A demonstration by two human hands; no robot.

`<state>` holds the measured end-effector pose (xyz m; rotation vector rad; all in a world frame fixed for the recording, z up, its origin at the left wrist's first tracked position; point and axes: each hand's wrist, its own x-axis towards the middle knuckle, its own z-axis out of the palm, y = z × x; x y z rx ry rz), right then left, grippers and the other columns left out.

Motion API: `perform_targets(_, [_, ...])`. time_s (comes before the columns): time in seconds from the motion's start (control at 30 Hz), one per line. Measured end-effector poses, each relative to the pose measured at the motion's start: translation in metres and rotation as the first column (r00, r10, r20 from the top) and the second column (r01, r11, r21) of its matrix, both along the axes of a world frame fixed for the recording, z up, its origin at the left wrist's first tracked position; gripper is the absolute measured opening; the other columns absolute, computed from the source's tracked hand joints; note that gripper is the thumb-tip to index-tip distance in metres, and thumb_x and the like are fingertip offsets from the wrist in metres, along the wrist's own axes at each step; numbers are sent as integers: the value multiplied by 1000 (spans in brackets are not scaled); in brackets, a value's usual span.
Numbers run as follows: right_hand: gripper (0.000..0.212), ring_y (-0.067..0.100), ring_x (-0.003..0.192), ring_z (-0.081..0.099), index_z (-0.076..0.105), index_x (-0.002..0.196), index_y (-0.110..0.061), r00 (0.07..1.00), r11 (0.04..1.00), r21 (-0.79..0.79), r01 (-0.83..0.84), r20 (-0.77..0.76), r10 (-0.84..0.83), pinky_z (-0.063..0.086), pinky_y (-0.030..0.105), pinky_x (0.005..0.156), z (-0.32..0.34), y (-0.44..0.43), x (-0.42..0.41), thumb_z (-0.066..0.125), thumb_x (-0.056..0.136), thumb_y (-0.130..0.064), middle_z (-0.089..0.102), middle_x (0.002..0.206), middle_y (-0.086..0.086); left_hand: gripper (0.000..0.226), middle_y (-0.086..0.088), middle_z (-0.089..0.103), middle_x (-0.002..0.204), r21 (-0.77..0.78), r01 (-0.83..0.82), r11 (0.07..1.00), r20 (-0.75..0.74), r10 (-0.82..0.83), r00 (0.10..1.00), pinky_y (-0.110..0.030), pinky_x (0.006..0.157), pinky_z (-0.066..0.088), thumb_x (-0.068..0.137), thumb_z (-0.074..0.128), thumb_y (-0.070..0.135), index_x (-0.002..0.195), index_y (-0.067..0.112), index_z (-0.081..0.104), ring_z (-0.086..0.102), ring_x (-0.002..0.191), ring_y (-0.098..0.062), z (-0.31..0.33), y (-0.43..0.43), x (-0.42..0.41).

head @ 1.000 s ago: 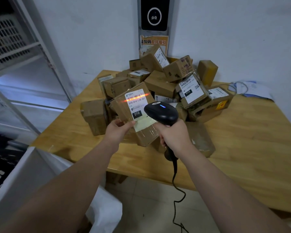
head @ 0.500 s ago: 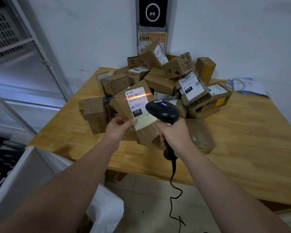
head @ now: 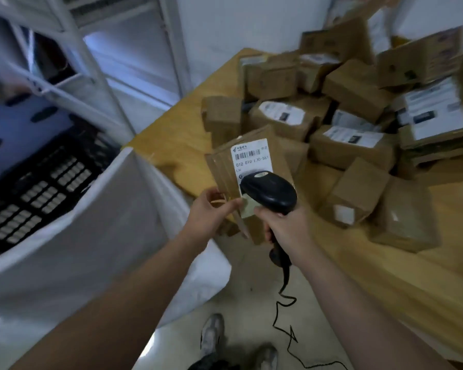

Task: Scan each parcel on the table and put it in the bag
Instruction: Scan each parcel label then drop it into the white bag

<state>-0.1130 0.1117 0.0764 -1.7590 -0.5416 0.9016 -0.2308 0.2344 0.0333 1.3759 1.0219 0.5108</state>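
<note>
Left hand pinches the labelled parcel by its lower edge, long axis upright, at the counter's near edge. Right hand grips the barcode scanner before its label. White bag gapes at nine o'clock, nearer the left hand.

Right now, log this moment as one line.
left hand: holds parcel | right hand: grips scanner | bag: parcel not yet inside
</note>
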Motion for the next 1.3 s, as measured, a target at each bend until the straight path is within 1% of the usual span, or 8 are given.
perform_targets(0.2, [35, 1, 36, 46, 53, 55, -18, 970, 965, -124, -230, -115, 216, 37, 18, 43, -62, 18, -65, 71, 83, -6, 49, 38, -11, 61, -4, 71, 103, -164, -242, 956, -167, 215, 962, -47, 87, 55, 66, 81, 55, 110, 17, 63, 68, 96, -23, -77, -23, -112])
perform_targets(0.3, [32, -5, 42, 51, 54, 61, -21, 945, 938, -145, -316, -133, 298, 39, 13, 47, -77, 32, -92, 72, 83, -8, 52, 41, -16, 69, -11, 71, 96, -204, -333, 921, -214, 290, 933, -39, 72, 57, 66, 81, 57, 110, 6, 63, 69, 85, -26, -102, -18, -158])
perform_targets(0.4, [30, 6, 44, 48, 54, 59, -17, 935, 915, -200, -350, -136, 328, 41, 25, 53, -95, 49, -110, 72, 82, -11, 47, 45, -8, 50, -15, 67, 99, -191, -440, 877, -277, 382, 882, -33, 68, 56, 77, 79, 34, 110, 4, 58, 68, 88, -27, -119, -3, -191])
perform_targets(0.53, [26, 14, 51, 51, 53, 62, -22, 936, 884, -307, -352, -101, 337, 42, 30, 60, -126, 83, -135, 72, 80, -19, 49, 44, -9, 72, -1, 64, 108, -129, -408, 904, -454, 312, 834, -40, 80, 55, 65, 82, 47, 117, 10, 48, 64, 100, -23, -153, 38, -217])
perform_targets(0.7, [28, 20, 73, 63, 51, 106, -27, 875, 796, -370, -479, -127, 467, 49, 31, 64, -179, 127, -164, 68, 83, -27, 62, 78, 0, 66, -8, 47, 114, 79, 190, 979, -911, -7, 413, -36, 74, 46, 82, 67, 44, 127, 12, 33, 54, 102, -29, -198, 79, -225])
perform_targets(0.83, [37, 16, 79, 60, 37, 112, -29, 838, 750, -374, -545, -256, 482, 45, 27, 62, -229, 150, -181, 64, 87, -23, 58, 90, -1, 70, -10, 46, 124, -110, 412, 905, -974, -181, 138, -35, 81, 46, 86, 62, 47, 136, 11, 29, 51, 110, -28, -265, 102, -237])
perform_targets(1.1, [31, 20, 84, 59, 41, 112, -23, 732, 579, -475, -663, -249, 634, 45, 27, 65, -336, 172, -213, 61, 88, -29, 55, 88, -3, 73, -14, 47, 134, -163, 90, 982, -954, -180, 238, -41, 96, 44, 90, 61, 39, 144, 4, 25, 52, 120, -31, -384, 110, -287])
perform_targets(1.3, [15, 26, 79, 64, 48, 88, -19, 720, 554, -528, -644, -173, 672, 54, 39, 71, -377, 166, -218, 58, 90, -30, 59, 86, 5, 84, -14, 47, 126, -178, 129, 976, -966, -198, 164, -40, 80, 50, 84, 67, 50, 139, 2, 28, 57, 110, -32, -437, 107, -300])
